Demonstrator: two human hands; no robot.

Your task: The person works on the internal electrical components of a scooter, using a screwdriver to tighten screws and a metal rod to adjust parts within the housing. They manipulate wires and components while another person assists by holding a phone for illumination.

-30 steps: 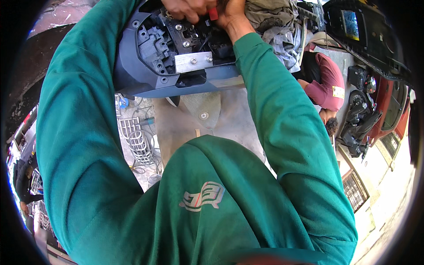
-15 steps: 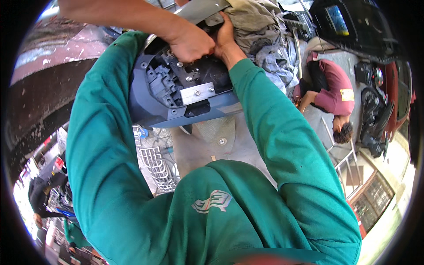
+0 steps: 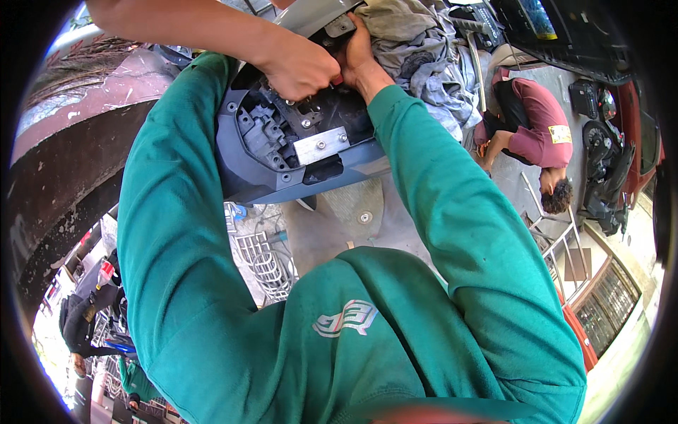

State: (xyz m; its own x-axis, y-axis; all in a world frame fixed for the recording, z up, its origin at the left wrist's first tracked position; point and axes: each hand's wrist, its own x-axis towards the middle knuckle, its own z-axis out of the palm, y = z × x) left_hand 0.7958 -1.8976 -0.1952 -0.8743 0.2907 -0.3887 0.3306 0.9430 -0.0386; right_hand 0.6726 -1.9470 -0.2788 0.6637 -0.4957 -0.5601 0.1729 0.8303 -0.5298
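A grey plastic vehicle fairing (image 3: 265,185) is held up in front of me. It has a dark, bolted recess with a silver metal bracket (image 3: 321,146) at its near edge. My right hand (image 3: 363,67) grips the fairing's far right side, fingers running along the edge beside a small grey plate (image 3: 340,27). Reaching around the left side, my left arm (image 3: 180,134) ends in a sleeve behind the fairing, so the left hand is hidden. Another person's closed hand (image 3: 304,69) works over the recess, a small red piece (image 3: 337,80) showing by its fingers.
A crumpled grey cloth (image 3: 431,67) lies right of the fairing. Further right a person in a maroon shirt (image 3: 540,124) bends down near a metal frame (image 3: 565,247). A dark, worn beam-like edge (image 3: 70,191) runs along the left. Silver metal racks (image 3: 265,261) stand below.
The fairing and both my arms appear slightly further right and down in view. The other person's hand has shifted left relative to my right hand, and the red piece now shows.
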